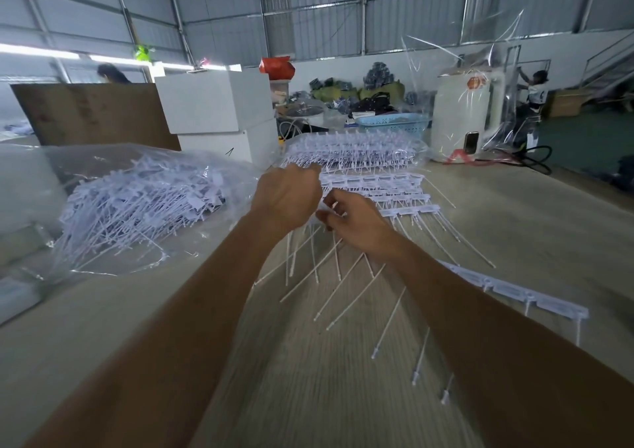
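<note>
White plastic seal ties joined in strips (387,190) lie in rows on the table (514,214), their thin tails pointing toward me. My left hand (288,200) and my right hand (356,221) meet over the near end of these strips, fingers curled round a bunch of ties (329,262) whose tails fan out below the hands. A taller stack of strips (353,152) sits just behind the hands. One more strip (514,293) lies on the table under my right forearm.
A clear plastic bag of loose separated ties (137,204) lies at the left. White boxes (219,104), a brown board (92,115), a blue basket (394,123) and a white machine (463,115) stand behind. People are at the far left and far right.
</note>
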`<act>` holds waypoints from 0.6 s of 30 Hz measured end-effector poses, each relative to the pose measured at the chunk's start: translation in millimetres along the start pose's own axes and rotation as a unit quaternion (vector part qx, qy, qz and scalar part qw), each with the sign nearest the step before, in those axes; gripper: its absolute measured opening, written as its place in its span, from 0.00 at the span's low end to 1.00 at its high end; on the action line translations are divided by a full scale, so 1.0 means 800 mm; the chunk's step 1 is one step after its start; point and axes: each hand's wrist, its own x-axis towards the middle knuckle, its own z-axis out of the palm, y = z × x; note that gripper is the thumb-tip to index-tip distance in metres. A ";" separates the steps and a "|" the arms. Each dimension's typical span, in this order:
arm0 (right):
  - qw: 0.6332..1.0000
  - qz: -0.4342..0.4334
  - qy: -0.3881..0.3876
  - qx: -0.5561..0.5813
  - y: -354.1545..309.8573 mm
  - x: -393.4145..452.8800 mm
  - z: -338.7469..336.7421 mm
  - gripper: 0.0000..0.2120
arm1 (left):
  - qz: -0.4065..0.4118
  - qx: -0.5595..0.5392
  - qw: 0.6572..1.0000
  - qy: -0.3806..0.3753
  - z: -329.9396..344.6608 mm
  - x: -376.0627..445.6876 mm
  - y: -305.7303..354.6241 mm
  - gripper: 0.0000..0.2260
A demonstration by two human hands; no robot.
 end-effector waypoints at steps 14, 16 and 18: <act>0.971 0.089 -0.062 0.211 -0.001 -0.011 -0.027 0.10 | -0.048 -0.394 0.918 -0.009 -0.005 0.009 -0.004 0.10; 0.957 0.089 -0.069 0.268 -0.002 -0.014 -0.032 0.10 | -0.054 -0.397 0.911 -0.092 0.006 0.003 0.001 0.11; 0.932 0.090 -0.082 0.341 -0.006 -0.018 -0.031 0.11 | -0.038 -0.374 0.919 -0.116 0.010 0.001 0.005 0.12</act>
